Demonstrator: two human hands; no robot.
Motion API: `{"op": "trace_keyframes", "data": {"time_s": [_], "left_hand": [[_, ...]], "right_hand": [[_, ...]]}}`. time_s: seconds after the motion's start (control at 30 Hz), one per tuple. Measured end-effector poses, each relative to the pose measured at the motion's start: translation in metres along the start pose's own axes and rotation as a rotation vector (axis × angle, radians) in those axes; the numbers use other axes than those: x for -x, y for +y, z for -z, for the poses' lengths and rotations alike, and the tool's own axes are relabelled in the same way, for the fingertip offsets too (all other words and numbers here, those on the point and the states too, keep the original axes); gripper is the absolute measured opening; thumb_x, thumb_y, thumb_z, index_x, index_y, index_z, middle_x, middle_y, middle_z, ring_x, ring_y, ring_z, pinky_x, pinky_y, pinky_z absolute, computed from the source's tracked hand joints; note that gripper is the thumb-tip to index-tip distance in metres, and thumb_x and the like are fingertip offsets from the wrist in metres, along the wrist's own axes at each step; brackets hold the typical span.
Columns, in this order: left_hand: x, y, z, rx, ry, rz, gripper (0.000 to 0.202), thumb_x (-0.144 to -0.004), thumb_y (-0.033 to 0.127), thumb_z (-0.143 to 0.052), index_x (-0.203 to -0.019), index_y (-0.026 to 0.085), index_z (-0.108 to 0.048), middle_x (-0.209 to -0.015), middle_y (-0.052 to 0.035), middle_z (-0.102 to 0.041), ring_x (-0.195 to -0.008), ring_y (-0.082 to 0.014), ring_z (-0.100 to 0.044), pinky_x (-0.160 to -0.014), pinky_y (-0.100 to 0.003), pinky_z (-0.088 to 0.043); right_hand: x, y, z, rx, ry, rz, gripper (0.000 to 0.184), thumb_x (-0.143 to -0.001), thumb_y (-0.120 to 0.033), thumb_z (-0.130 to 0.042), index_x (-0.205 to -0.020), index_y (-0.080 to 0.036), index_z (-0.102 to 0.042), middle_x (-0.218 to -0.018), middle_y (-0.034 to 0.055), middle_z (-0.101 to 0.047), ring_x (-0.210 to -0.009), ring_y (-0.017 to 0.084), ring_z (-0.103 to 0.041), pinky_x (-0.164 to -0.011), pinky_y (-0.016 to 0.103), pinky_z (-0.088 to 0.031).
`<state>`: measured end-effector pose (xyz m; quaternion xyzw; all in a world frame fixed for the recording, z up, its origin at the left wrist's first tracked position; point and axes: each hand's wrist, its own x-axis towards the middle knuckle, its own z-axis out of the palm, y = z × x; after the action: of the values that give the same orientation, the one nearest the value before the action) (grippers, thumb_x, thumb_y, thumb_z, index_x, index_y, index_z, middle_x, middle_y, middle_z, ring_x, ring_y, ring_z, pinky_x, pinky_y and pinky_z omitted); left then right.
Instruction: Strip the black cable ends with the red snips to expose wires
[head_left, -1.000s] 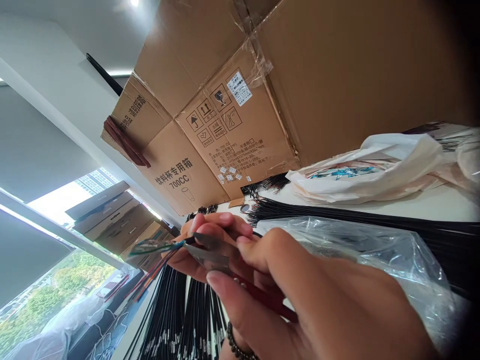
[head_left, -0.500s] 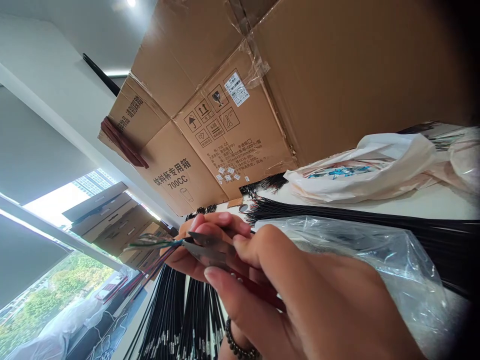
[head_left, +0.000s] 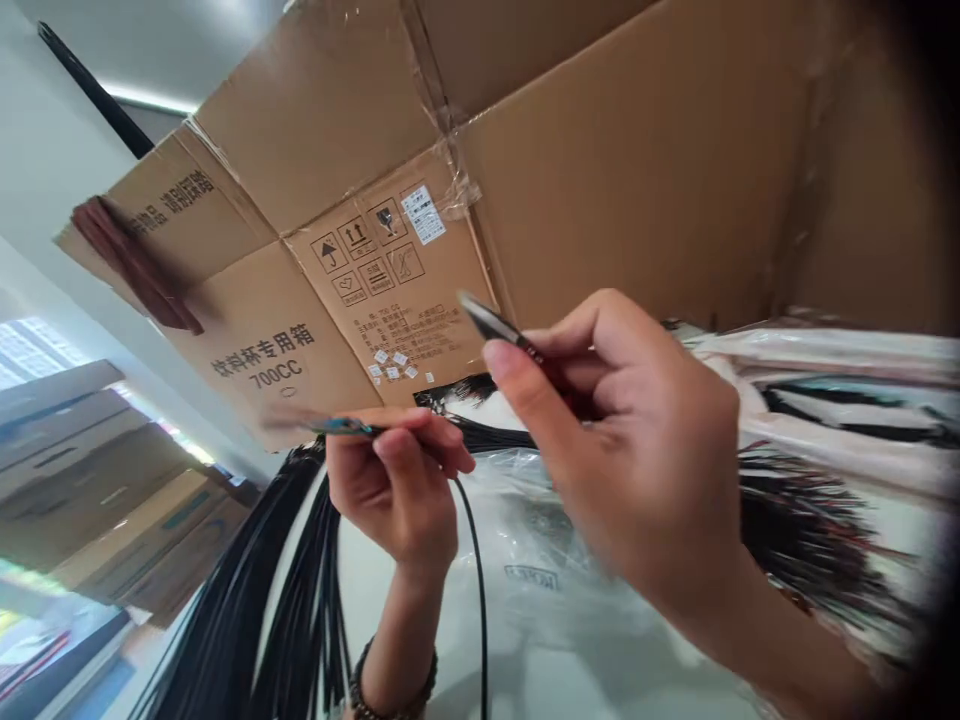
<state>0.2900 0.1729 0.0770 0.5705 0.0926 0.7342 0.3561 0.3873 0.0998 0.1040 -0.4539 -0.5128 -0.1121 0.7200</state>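
Between the thumb and fingers of my left hand (head_left: 405,490), a black cable (head_left: 481,590) is pinched near its end, and its thin coloured wires (head_left: 341,427) stick out to the left, blurred at the tips. The rest of the cable hangs down behind the fingers. My right hand (head_left: 637,450) is closed around small scissors (head_left: 491,325), apart from the wires, up and to the right. The blades point up-left and look together; the handle is mostly hidden in the palm.
Bundles of black cables (head_left: 262,570) hang on the left. Clear plastic bags (head_left: 517,540) lie on the white table (head_left: 540,670). More cables with stripped ends (head_left: 810,530) lie on the right. A large cardboard sheet (head_left: 600,190) stands behind, with stacked boxes (head_left: 97,500) at the left.
My right hand has drawn the scissors away from the wires, up and to the right, and the blades have come together. My left hand still holds the cable. The view has shifted.
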Motion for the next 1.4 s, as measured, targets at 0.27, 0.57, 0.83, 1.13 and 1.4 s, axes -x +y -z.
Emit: {"op": "trace_keyframes", "data": {"time_s": [0.27,0.57,0.83,1.13,1.4], "left_hand": [[-0.006,-0.001,0.0,-0.158,-0.269,0.101,0.039,-0.094,0.043,-0.055,-0.068,0.016,-0.063,-0.048,0.0048,-0.051,-0.037,-0.0023,-0.04,-0.037,-0.014,-0.03],[-0.003,-0.004,0.001,-0.416,-0.32,0.116,0.037,-0.095,0.04,-0.051,-0.066,0.018,-0.059,-0.056,0.002,-0.049,-0.051,-0.0081,-0.041,-0.047,-0.02,-0.032],[-0.02,0.002,0.01,0.092,-0.661,0.666,0.044,-0.089,0.056,-0.056,-0.068,0.017,-0.051,-0.048,0.0044,-0.049,-0.038,-0.0032,-0.024,-0.038,-0.017,-0.017],[-0.027,-0.019,0.022,0.564,-0.81,1.188,0.052,-0.075,0.05,-0.074,-0.059,0.021,-0.034,-0.034,0.0135,-0.015,-0.032,-0.0023,-0.003,-0.029,-0.015,-0.009],[-0.014,-0.003,0.005,-0.35,-0.43,0.322,0.02,-0.089,0.04,-0.06,-0.09,0.021,-0.055,-0.057,0.0056,-0.055,-0.049,-0.0066,-0.047,-0.047,-0.016,-0.033]], "right_hand": [[-0.01,0.005,-0.004,-0.528,-0.162,-0.381,0.03,-0.07,-0.032,-0.083,-0.081,-0.02,-0.057,-0.06,-0.007,-0.059,-0.048,0.006,-0.05,-0.042,0.016,-0.04],[-0.004,0.013,-0.014,-0.377,-0.189,-0.315,0.021,-0.082,-0.029,-0.066,-0.068,-0.018,-0.054,-0.058,-0.0058,-0.049,-0.052,0.007,-0.039,-0.047,0.02,-0.035],[-0.021,0.029,-0.005,-0.486,-0.382,-0.342,0.02,-0.077,-0.036,-0.071,-0.074,-0.018,-0.062,-0.065,-0.0023,-0.057,-0.06,0.01,-0.05,-0.056,0.022,-0.044],[-0.026,0.03,0.0,-0.455,-0.437,-0.409,0.017,-0.071,-0.028,-0.073,-0.069,-0.017,-0.061,-0.059,-0.0057,-0.048,-0.053,0.006,-0.037,-0.051,0.021,-0.035],[-0.023,0.03,-0.003,-0.403,-0.382,-0.403,0.018,-0.078,-0.033,-0.068,-0.077,-0.017,-0.059,-0.064,-0.0031,-0.057,-0.055,0.008,-0.046,-0.052,0.021,-0.04]]}}
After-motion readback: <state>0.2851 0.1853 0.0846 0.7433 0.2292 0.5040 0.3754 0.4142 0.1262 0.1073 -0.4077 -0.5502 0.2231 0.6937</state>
